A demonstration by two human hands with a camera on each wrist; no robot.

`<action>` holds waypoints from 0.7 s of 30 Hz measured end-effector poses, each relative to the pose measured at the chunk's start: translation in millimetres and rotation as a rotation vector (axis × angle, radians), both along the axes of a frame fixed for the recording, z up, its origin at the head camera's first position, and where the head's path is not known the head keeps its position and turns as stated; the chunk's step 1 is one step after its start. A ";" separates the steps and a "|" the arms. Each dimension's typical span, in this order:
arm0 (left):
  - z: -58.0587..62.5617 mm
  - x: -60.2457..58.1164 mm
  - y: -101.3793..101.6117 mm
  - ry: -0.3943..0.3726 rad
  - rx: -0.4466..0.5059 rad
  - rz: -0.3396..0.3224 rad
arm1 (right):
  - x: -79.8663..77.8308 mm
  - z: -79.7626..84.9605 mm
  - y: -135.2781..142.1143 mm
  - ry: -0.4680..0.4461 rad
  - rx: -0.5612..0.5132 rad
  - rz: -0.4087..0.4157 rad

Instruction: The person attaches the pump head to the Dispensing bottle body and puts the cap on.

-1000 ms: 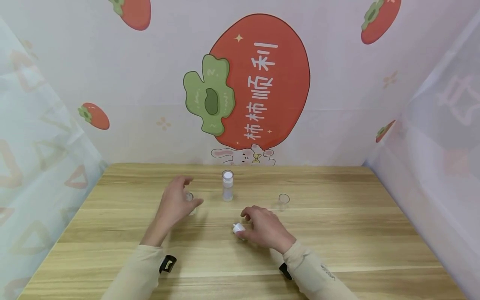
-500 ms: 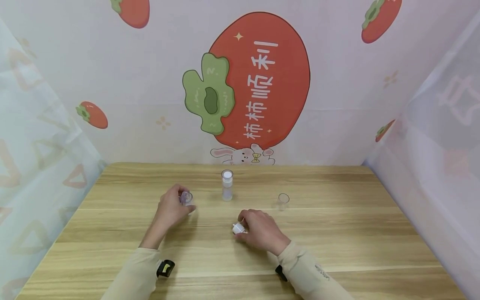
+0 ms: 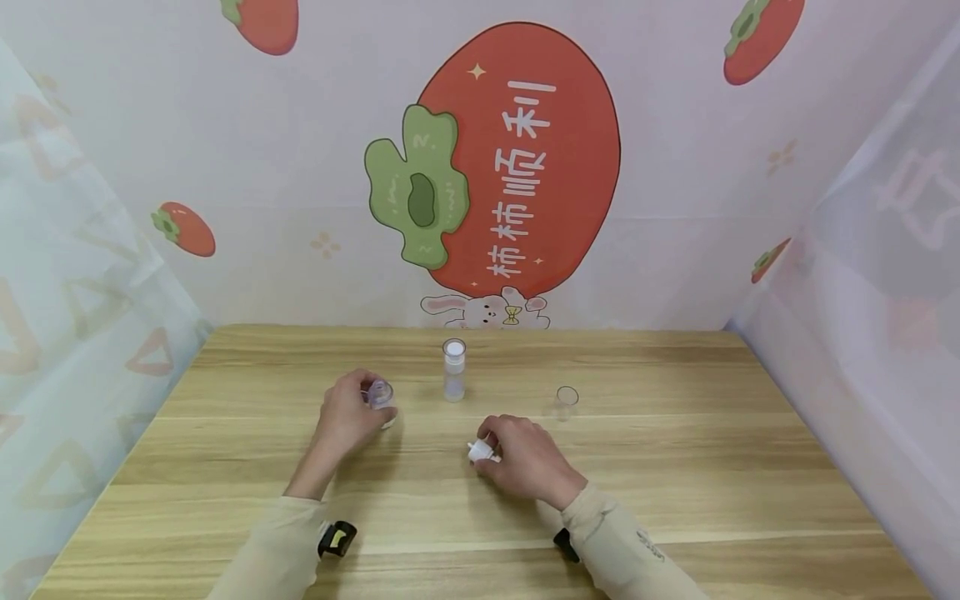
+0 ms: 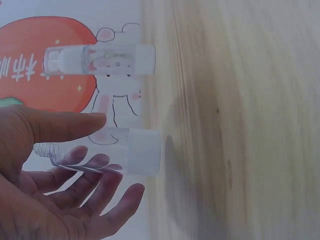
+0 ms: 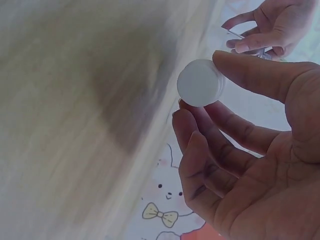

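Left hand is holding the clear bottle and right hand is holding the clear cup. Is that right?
Not quite: the right hand holds a white piece, as the right wrist view shows, not the clear cup. The left hand does hold the clear bottle.

The person wears pale cream long sleeves, the left sleeve [image 3: 268, 546] fairly plain and the right sleeve [image 3: 618, 533] creased near the cuff, with a small line of dark lettering [image 3: 650, 546] too small to read. At the inner side of the left wrist sits a black, boxy fitting [image 3: 326, 543] with a yellowish patch [image 3: 339, 538]; a second black piece [image 3: 567, 546] shows partly beside the right cuff. The hands [image 3: 349, 418] are bare.
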State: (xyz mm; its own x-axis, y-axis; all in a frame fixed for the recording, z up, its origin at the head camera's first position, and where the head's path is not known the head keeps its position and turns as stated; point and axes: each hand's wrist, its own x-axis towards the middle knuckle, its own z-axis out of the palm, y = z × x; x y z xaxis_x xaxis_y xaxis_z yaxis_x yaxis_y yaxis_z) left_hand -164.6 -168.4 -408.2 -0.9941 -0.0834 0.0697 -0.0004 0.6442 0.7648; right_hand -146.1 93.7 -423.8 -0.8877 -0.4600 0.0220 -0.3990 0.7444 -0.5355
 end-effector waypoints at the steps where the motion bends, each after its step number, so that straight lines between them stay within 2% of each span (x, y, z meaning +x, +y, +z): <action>1: 0.0 0.2 1.8 0.004 0.015 -0.002 | -0.1 0.4 1.0 0.000 -0.008 -0.005; 10: -4.6 4.2 23.1 0.028 0.122 -0.095 | -0.6 6.4 16.2 -0.035 -0.085 -0.041; 16: -8.5 5.1 38.1 0.013 0.224 -0.142 | -3.1 10.8 26.0 0.013 -0.148 -0.042; 21: -10.7 6.2 47.8 0.010 0.259 -0.185 | -3.9 14.2 30.8 0.026 -0.203 -0.037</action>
State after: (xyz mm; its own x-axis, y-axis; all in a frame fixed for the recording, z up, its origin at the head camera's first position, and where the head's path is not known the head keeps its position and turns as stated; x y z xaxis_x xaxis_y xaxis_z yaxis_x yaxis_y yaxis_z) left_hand -158.3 -120.6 -418.9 -0.9934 0.0830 0.0795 0.1070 0.4161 0.9030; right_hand -150.0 124.5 -409.7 -0.9020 -0.4104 0.1339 -0.3886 0.6366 -0.6662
